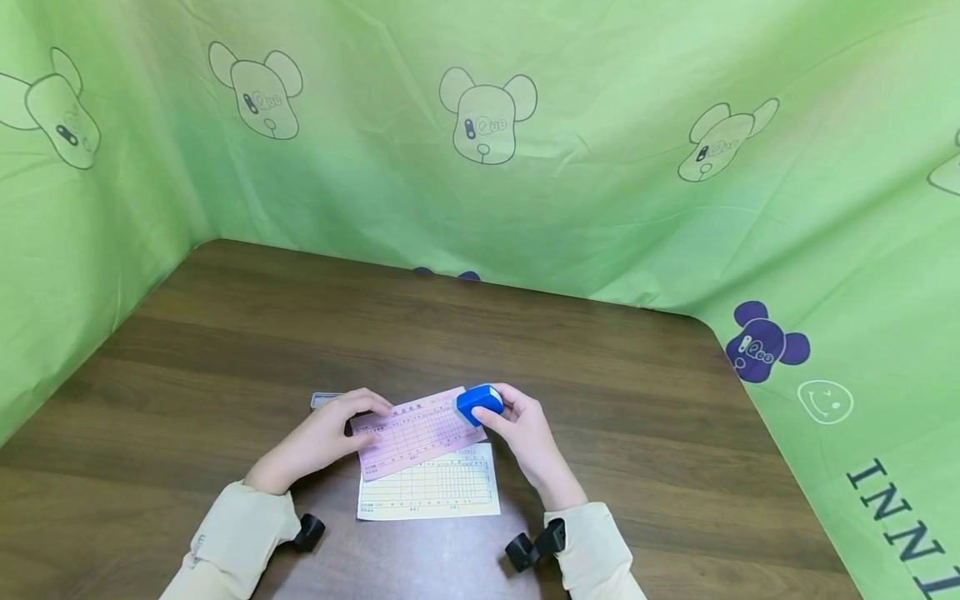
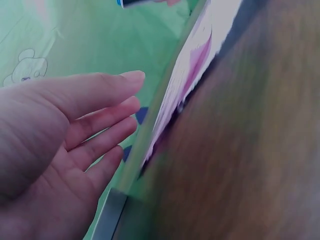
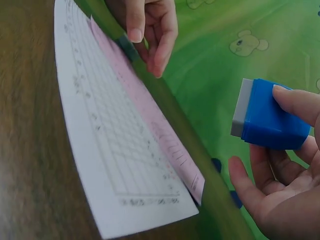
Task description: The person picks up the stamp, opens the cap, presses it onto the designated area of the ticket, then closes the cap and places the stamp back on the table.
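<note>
A pink printed form [image 1: 420,437] lies slanted on the table, overlapping the upper part of a white printed form [image 1: 431,493]; both carry grids and small print. My left hand [image 1: 330,433] hovers over the pink form's left end, thumb and fingers apart and bare of any object in the left wrist view. Between thumb and fingers my right hand [image 1: 525,429] pinches a blue stamp [image 1: 478,403], raised over the pink form's right end. The stamp's light grey base [image 3: 242,107] points left, toward the forms, in the right wrist view.
A flat, pale blue-edged case [image 1: 324,399] lies behind my left hand, partly hidden by it. Brown wood tabletop [image 1: 525,333] spreads around the forms. Green printed cloth [image 1: 600,200] hangs along the back and sides. Black wrist mounts [image 1: 307,533] sit at both cuffs.
</note>
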The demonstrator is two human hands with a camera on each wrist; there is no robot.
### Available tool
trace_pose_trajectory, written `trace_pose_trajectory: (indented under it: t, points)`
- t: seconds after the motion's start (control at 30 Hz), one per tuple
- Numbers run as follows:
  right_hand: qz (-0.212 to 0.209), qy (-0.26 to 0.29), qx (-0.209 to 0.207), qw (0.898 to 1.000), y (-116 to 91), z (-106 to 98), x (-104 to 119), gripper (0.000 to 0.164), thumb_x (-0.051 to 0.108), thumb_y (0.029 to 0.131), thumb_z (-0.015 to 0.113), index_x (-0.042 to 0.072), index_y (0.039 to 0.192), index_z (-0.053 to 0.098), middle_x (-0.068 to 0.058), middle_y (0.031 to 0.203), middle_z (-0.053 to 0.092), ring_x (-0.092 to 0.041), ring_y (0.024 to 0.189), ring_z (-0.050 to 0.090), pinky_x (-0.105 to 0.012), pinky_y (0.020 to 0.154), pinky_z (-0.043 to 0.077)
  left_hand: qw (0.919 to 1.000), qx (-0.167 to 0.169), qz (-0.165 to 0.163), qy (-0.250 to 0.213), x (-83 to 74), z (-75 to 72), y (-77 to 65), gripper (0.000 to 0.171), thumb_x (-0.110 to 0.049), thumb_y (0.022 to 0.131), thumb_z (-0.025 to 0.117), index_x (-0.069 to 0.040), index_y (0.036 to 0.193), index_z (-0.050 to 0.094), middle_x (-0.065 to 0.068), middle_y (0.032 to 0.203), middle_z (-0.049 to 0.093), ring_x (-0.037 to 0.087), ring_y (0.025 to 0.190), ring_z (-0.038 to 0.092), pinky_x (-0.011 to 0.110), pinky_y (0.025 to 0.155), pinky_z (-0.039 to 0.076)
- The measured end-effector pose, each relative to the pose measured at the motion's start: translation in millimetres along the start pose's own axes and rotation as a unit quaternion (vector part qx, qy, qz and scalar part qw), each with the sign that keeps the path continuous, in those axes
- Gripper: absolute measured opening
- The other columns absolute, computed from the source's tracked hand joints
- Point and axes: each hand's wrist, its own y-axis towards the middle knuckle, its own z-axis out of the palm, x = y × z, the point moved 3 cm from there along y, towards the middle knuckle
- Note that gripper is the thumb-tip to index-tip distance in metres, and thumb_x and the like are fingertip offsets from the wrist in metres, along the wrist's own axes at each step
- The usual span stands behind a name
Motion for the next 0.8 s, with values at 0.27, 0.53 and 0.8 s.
trace_pose_trajectory:
  t: [0.27,0.53,0.8]
  points:
    - [0.005,-0.003,0.001,1.000,1,-1,-5,0.035,0.008,0.090,0.066,-0.003,0.122,0.058,-0.022,0.119,0.065,-0.018,0.103,0.065,-0.026,0.097,0.051,0.9991,0.040,-0.003,0.016,-5.0,9.5,1.0,0.029,-0.012,0.087,0.071,-0.010,0.115,0.066,0.004,0.127,0.063,0.025,0.120,0.057,0.038,0.101,0.046]
    - [0.006,-0.005,-0.001,1.000,0,-4,-11,0.035,0.009,0.090,0.066,-0.004,0.123,0.058,-0.022,0.119,0.065,-0.018,0.104,0.065,-0.023,0.094,0.052,0.9972,0.063,0.007,0.041,-3.6,12.8,1.2,0.032,-0.012,0.085,0.072,-0.009,0.117,0.067,0.005,0.127,0.064,0.027,0.122,0.056,0.041,0.101,0.046]
    - [0.021,0.002,0.001,1.000,1,-5,-16,0.036,0.007,0.090,0.067,-0.005,0.122,0.058,-0.020,0.116,0.066,-0.008,0.095,0.063,-0.013,0.086,0.049,0.9958,0.077,0.023,0.045,-1.9,13.7,0.3,0.032,-0.009,0.087,0.070,-0.009,0.118,0.066,0.007,0.130,0.062,0.031,0.125,0.054,0.045,0.102,0.044]
